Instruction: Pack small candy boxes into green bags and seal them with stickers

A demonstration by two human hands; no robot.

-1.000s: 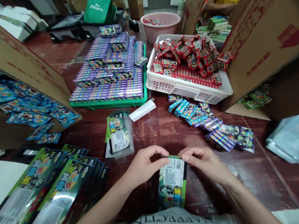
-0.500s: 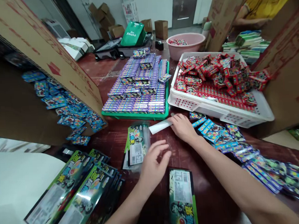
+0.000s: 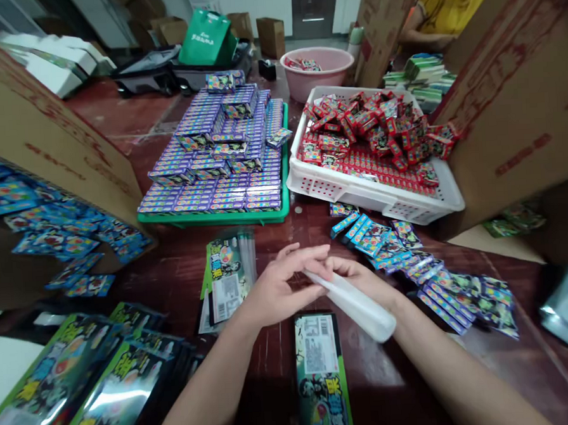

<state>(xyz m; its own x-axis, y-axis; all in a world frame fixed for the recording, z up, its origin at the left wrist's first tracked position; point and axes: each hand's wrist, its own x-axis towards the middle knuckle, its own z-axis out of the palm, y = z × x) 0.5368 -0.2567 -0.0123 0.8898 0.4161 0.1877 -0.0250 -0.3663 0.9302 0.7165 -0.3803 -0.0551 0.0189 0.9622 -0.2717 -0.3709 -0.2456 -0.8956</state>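
Between my hands is a translucent white plastic strip [image 3: 362, 306], long and narrow, slanting down to the right. My left hand [image 3: 278, 289] has its fingers over the strip's upper end, with the thumb underneath. At that same end, my right hand [image 3: 358, 278] grips it from behind, partly hidden by the strip. Just below lies a green-and-black printed candy bag [image 3: 321, 369] on the dark red table. To the left of my left hand is a small stack of similar printed bags [image 3: 225, 279] with clear edges.
A green tray [image 3: 212, 219] bears stacked purple candy boxes [image 3: 216, 184]. Beside it, a white crate [image 3: 373, 198] holds red packets [image 3: 379, 131]. Blue and purple packets [image 3: 385, 245] lie at right. More printed bags [image 3: 112, 386] lie front left. Cardboard boxes [image 3: 507, 118] flank the table; a person in yellow [image 3: 445, 14] sits beyond.
My right hand has drawn the white strip back from near the green tray towards me. My left hand has risen to meet it at the strip's end. The view has shifted right.
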